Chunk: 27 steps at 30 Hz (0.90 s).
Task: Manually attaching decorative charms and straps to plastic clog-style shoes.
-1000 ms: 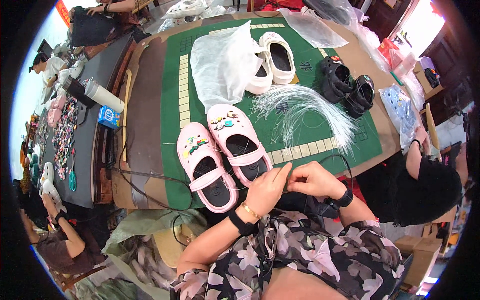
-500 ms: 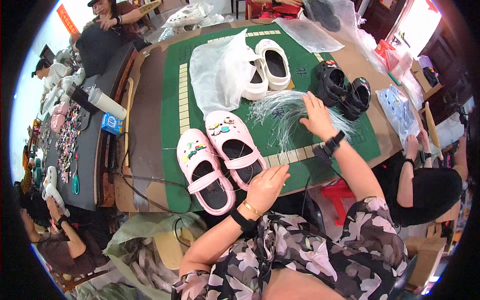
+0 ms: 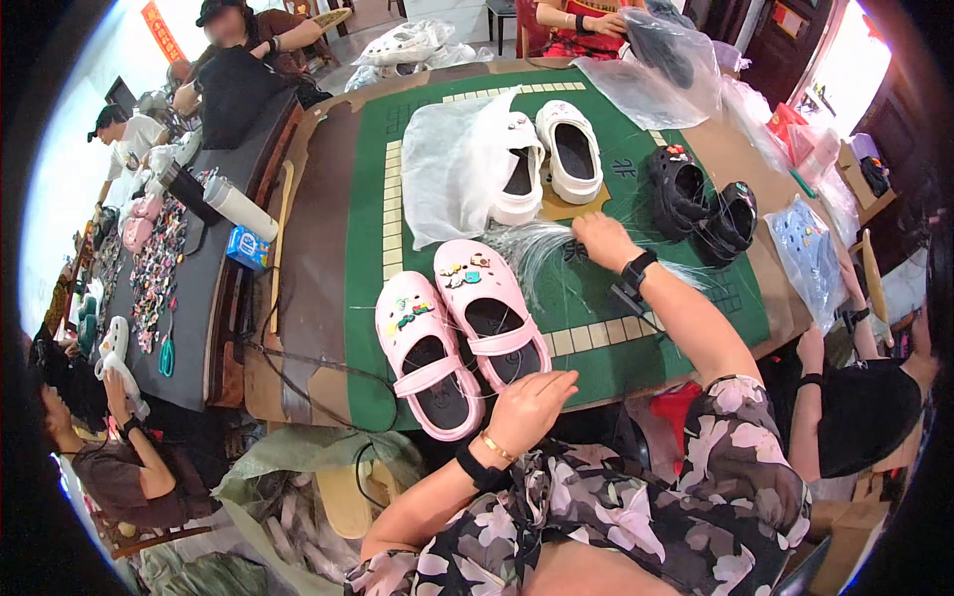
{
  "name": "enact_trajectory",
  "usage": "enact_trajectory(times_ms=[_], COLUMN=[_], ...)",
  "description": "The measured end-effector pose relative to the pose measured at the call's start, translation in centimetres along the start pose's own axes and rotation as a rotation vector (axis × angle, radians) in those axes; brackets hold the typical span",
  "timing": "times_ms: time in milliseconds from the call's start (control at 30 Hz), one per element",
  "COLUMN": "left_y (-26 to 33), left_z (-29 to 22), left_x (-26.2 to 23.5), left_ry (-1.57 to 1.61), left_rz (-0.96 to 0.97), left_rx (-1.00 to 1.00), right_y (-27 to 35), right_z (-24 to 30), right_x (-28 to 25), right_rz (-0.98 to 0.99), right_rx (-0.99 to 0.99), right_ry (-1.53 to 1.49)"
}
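Observation:
My right hand [image 3: 598,238] reaches across the green mat [image 3: 383,214] and rests on a bundle of thin clear plastic strands [image 3: 532,248]; whether it pinches any is hard to tell. My left hand [image 3: 527,402] hovers at the mat's near edge with curled fingers, just below the heel of the right pink clog. Two pink clogs [image 3: 462,333] with small colourful charms lie side by side before me. Behind them a pair of white clogs [image 3: 547,159] sits partly under a clear plastic bag [image 3: 452,164]. A pair of black clogs [image 3: 706,204] lies to the right.
More plastic bags [image 3: 656,70] lie at the far side of the table. A dark side table [image 3: 189,268] on the left holds charms, a white bottle and a small blue box. Other people sit around; one in black [image 3: 874,407] is close on my right.
My right hand left my left hand near the table edge and reached forward to the clear strands. My left hand stayed near the pink clogs.

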<state>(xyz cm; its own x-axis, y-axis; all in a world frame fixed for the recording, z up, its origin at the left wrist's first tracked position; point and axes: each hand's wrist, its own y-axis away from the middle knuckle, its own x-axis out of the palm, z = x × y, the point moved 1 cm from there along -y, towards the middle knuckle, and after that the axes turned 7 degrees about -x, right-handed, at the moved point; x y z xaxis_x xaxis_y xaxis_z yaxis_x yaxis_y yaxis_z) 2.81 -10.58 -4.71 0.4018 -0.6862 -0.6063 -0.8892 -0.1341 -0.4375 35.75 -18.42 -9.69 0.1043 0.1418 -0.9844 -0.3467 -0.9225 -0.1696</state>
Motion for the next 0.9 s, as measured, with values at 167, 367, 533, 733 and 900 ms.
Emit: enact_trajectory(times_ms=[167,367,533,733,900], left_y=[0.1,-0.9,-0.7,-0.8,-1.3], left_z=[0.1,1.2,0.7,-0.3,-1.4], left_x=[-0.6,-0.3,-0.6,-1.3,-2.7], left_ry=[-0.012,0.004,0.035,0.007,0.062], left_rz=[-0.056,-0.107,-0.098,-0.150,-0.165], left_rx=[-0.024,-0.222,-0.280,-0.149,-0.110], right_y=[-3.9,-10.2,-10.4,-5.2,0.3], right_z=[0.6,0.4,1.4,4.4,9.4], right_x=[1.5,3.5,2.8,-0.8,-6.6], right_rz=[-0.088,-0.106,-0.144,-0.293,-0.206], right_rx=[-0.060,0.047,0.002,0.021,-0.208], right_ry=[0.087,0.102,0.127,0.289,-0.307])
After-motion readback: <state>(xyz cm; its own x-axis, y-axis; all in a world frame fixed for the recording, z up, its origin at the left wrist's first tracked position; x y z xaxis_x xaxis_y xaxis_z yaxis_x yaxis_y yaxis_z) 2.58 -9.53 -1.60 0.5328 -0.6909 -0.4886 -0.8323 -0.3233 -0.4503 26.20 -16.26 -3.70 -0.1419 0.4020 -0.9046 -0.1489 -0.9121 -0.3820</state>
